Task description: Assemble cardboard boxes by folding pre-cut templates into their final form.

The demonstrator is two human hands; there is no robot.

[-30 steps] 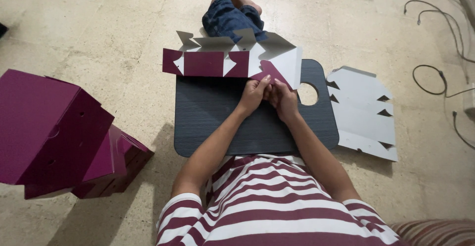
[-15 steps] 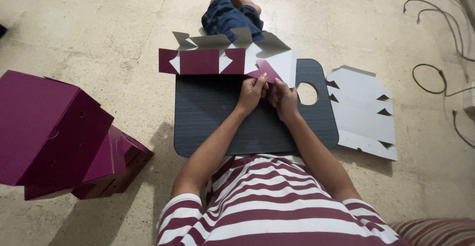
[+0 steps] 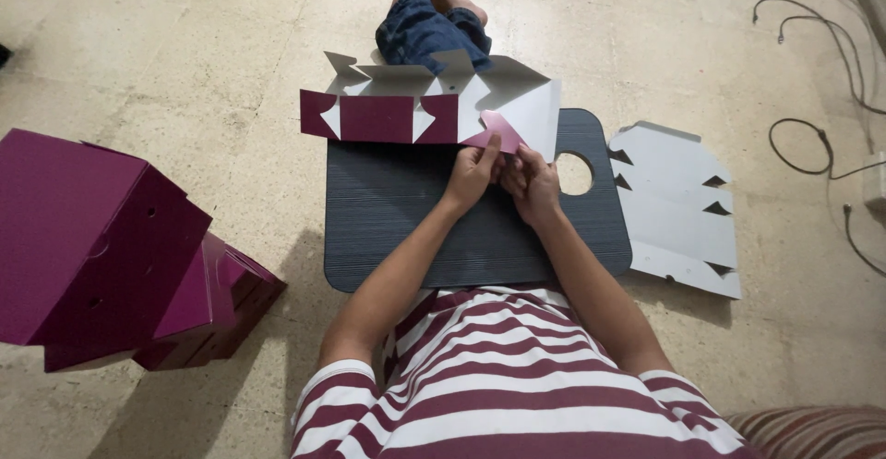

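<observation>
item: my left hand (image 3: 472,175). fingers pinched shut on a maroon triangular flap (image 3: 498,132) of the flat box blank (image 3: 434,108); the fingertips press its lower edge.

item: my right hand (image 3: 533,182). just beside the left hand and touching it, fingers curled at the same flap; whether this grip truly clamps the card or only rests on it, i cannot tell.

item: flat box blank, maroon outside, white inside. lies directly beyond both hands, stretching away to the left of my left hand, part folded, with its far tabs standing up. its near edge sits on the board; its far edge is near my feet.

item: dark ribbed board (image 3: 415,210) with a round hole (image 3: 574,174). lies on the floor under both hands and forearms; the hole is just right of my right hand.

item: second blank (image 3: 678,208), white side up, flat on the floor, well to the right of my right hand, its edge meeting the board's right edge.

item: finished maroon boxes (image 3: 101,247), stacked loosely, well apart to the left of my left hand.

item: my legs in blue denim (image 3: 426,33), bare feet beyond the blank.

item: black cables (image 3: 812,136) on the stone floor (image 3: 185,44), far right.
</observation>
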